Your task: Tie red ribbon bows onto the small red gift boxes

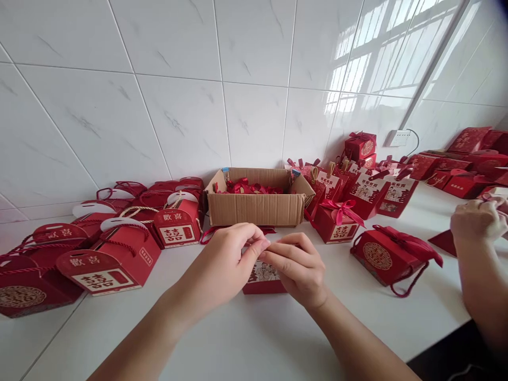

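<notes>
A small red gift box (pixel 264 286) with a printed white label stands on the table under my hands, its upper part covered by them. My left hand (pixel 228 259) is closed in a pinch above the box. My right hand (pixel 299 267) is closed too, its fingertips meeting those of the left. Whatever lies between the fingertips is too small and covered to make out. Dark red ribbon (pixel 270 230) shows just behind the hands, partly hidden by them.
Behind the hands, an open cardboard box (pixel 256 210) holds red ribbon bows. Red handled boxes (pixel 107 259) crowd the left. Ribboned boxes (pixel 339 222) and a corded red box (pixel 391 256) stand on the right. Another person's hand (pixel 478 219) is at the right edge, before a tiled wall.
</notes>
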`<action>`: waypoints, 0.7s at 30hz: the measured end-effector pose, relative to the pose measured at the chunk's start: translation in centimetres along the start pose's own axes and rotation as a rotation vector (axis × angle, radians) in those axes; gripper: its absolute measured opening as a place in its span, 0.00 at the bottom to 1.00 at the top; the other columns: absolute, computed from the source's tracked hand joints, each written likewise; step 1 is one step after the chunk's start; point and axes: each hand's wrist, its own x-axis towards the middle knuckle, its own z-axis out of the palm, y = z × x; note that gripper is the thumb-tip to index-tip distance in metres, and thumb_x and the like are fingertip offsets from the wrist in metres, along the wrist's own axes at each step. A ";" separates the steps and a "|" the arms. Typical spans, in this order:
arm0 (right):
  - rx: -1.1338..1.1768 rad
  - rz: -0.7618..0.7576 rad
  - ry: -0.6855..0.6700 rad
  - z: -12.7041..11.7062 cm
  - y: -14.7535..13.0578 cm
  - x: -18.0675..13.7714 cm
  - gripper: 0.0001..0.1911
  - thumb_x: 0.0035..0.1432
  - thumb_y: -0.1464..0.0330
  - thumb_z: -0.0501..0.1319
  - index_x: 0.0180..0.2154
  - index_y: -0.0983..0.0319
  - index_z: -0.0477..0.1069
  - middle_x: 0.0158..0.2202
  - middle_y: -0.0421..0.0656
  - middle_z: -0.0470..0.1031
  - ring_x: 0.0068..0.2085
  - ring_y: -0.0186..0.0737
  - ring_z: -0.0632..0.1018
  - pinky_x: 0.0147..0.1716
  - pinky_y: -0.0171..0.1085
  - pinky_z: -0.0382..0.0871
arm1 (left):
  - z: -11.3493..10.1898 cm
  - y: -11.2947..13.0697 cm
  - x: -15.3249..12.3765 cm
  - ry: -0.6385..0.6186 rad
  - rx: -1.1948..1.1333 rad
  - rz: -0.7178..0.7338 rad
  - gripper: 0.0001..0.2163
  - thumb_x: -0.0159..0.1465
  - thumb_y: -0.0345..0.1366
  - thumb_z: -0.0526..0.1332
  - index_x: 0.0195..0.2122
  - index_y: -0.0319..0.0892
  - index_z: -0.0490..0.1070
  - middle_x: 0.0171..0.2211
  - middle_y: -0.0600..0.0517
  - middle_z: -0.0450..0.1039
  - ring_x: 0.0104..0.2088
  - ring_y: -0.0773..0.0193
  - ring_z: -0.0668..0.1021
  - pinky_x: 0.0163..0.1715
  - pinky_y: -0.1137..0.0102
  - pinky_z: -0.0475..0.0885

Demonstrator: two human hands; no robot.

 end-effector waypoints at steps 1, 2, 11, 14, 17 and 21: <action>-0.002 -0.003 0.000 0.0 0.0 0.0 0.20 0.61 0.76 0.56 0.51 0.53 0.71 0.37 0.40 0.80 0.33 0.39 0.70 0.29 0.38 0.72 | 0.0 0.1 0.0 -0.002 0.001 -0.005 0.11 0.66 0.42 0.52 0.31 0.45 0.69 0.30 0.55 0.74 0.30 0.65 0.74 0.27 0.72 0.67; -0.005 -0.006 -0.002 0.0 -0.1 0.0 0.19 0.61 0.76 0.56 0.50 0.53 0.72 0.37 0.40 0.80 0.34 0.39 0.70 0.29 0.38 0.72 | 0.1 0.1 0.1 -0.006 -0.001 -0.011 0.11 0.66 0.43 0.52 0.31 0.45 0.69 0.30 0.56 0.74 0.30 0.65 0.74 0.26 0.73 0.67; -0.014 -0.026 -0.020 -0.3 -0.5 0.4 0.18 0.61 0.76 0.55 0.49 0.55 0.72 0.36 0.41 0.80 0.33 0.39 0.70 0.29 0.37 0.71 | -0.2 -0.4 0.3 -0.039 0.000 -0.044 0.13 0.64 0.46 0.54 0.27 0.44 0.68 0.24 0.56 0.72 0.24 0.67 0.72 0.21 0.73 0.64; -0.020 -0.025 -0.012 -0.2 -0.4 0.3 0.17 0.61 0.76 0.55 0.48 0.56 0.72 0.35 0.41 0.80 0.34 0.38 0.70 0.30 0.37 0.72 | -0.2 -0.7 0.3 -0.019 -0.077 -0.058 0.12 0.62 0.46 0.56 0.28 0.44 0.65 0.24 0.56 0.72 0.25 0.67 0.73 0.22 0.73 0.66; -0.029 -0.035 -0.010 -0.2 -0.4 0.2 0.15 0.61 0.76 0.55 0.46 0.57 0.73 0.35 0.41 0.80 0.34 0.38 0.70 0.29 0.36 0.72 | -0.2 -1.0 0.5 -0.004 -0.208 -0.081 0.12 0.59 0.45 0.60 0.31 0.45 0.59 0.26 0.57 0.74 0.26 0.67 0.73 0.23 0.73 0.67; -0.032 -0.023 -0.029 -0.2 -0.4 0.1 0.16 0.60 0.76 0.56 0.45 0.56 0.74 0.36 0.40 0.80 0.34 0.38 0.71 0.29 0.37 0.72 | -0.5 -1.4 0.9 -0.043 -0.257 -0.117 0.14 0.59 0.46 0.61 0.33 0.46 0.56 0.29 0.56 0.77 0.27 0.66 0.73 0.25 0.72 0.66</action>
